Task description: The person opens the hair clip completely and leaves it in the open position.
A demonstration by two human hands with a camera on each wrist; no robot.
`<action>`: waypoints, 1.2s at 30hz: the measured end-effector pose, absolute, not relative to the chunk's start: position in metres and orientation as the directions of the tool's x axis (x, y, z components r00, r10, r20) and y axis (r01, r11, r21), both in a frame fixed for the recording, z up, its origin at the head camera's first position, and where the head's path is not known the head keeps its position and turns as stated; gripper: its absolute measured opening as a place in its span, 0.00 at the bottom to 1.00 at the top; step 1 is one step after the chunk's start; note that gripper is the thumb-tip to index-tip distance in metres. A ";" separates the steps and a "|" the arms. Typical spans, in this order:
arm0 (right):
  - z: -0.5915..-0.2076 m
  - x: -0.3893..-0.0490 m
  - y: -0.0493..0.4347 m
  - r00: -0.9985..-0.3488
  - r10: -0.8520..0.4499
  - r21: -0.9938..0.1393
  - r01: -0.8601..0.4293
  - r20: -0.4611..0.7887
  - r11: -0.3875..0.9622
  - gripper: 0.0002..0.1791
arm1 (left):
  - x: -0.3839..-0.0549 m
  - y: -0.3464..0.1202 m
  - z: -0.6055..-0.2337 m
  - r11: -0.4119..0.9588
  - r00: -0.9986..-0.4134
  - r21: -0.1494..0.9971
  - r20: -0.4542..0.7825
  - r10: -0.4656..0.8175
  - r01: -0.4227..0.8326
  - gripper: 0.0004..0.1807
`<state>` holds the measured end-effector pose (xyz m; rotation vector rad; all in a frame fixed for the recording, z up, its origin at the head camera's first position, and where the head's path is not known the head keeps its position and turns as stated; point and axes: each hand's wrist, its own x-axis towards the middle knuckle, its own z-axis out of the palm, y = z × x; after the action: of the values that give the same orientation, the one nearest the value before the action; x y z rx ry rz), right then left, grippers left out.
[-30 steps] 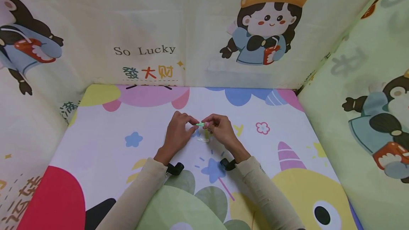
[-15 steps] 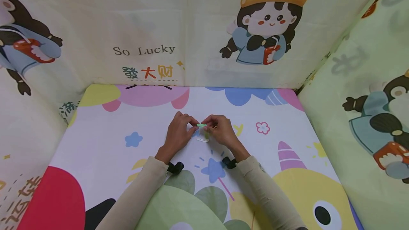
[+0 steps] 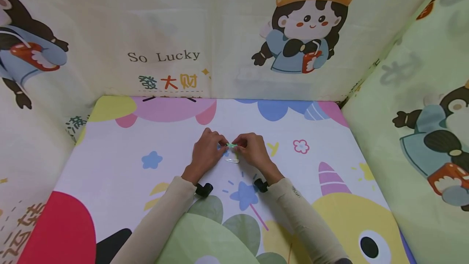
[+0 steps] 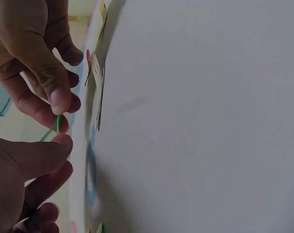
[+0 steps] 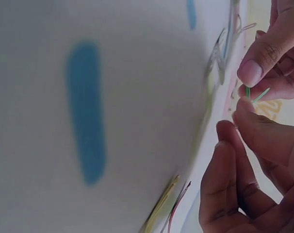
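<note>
Between the fingertips of both hands is a small green paper clip (image 3: 231,145), held just above the table. My left hand (image 3: 207,150) pinches its left end with thumb and forefinger. The right hand (image 3: 253,150) pinches the opposite end. In the left wrist view, a thin green loop of the paper clip (image 4: 58,122) shows between the fingertips, with another strand slanting away. The right wrist view shows two green strands of the clip (image 5: 261,94) standing apart at an angle. Fingers cover most of it.
Pale paper clips (image 3: 232,160) lie on the table just below the hands. The right wrist view shows silvery clips (image 5: 217,57) and yellowish ones (image 5: 161,206) on the cartoon-printed cover (image 3: 176,133). Printed cloth walls (image 3: 234,31) stand behind and at both sides.
The green clip shows between the fingertips throughout, and both hands make only small finger shifts around it. The head view has moved very slightly.
</note>
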<state>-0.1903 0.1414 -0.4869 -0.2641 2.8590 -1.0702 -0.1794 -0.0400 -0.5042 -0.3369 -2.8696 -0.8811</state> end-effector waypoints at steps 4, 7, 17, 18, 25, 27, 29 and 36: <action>-0.488 -0.189 0.140 -0.982 -0.187 -0.622 -0.140 -0.011 0.770 0.05 | -0.180 -0.037 -0.504 0.800 -0.968 0.547 0.170 0.182 0.246 0.06; -0.488 -0.189 0.140 -0.982 -0.190 -0.602 -0.149 -0.005 0.784 0.05 | -0.181 -0.036 -0.505 0.809 -0.969 0.535 0.168 0.183 0.245 0.06; -0.487 -0.189 0.137 -0.984 -0.179 -0.555 -0.138 -0.019 0.820 0.06 | -0.182 -0.035 -0.508 0.827 -0.972 0.513 0.151 0.179 0.232 0.07; -0.486 -0.189 0.136 -0.984 -0.178 -0.551 -0.138 -0.020 0.823 0.06 | -0.182 -0.035 -0.507 0.825 -0.972 0.515 0.148 0.180 0.231 0.07; -0.485 -0.189 0.134 -0.985 -0.171 -0.526 -0.127 -0.036 0.841 0.06 | -0.182 -0.035 -0.505 0.814 -0.974 0.535 0.137 0.180 0.226 0.05; -0.485 -0.189 0.134 -0.985 -0.168 -0.526 -0.123 -0.039 0.842 0.06 | -0.182 -0.035 -0.506 0.810 -0.975 0.543 0.133 0.176 0.221 0.05; -0.484 -0.189 0.134 -0.985 -0.168 -0.527 -0.124 -0.036 0.841 0.06 | -0.182 -0.035 -0.506 0.808 -0.977 0.549 0.128 0.173 0.215 0.05; -0.484 -0.187 0.139 -0.987 -0.155 -0.535 -0.113 -0.033 0.837 0.06 | -0.181 -0.036 -0.505 0.809 -0.978 0.549 0.128 0.164 0.208 0.07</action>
<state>-0.1872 0.1389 -0.4839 -0.2145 2.9394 -0.8483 -0.1805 -0.0364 -0.5045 -0.3006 -2.9171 -0.8990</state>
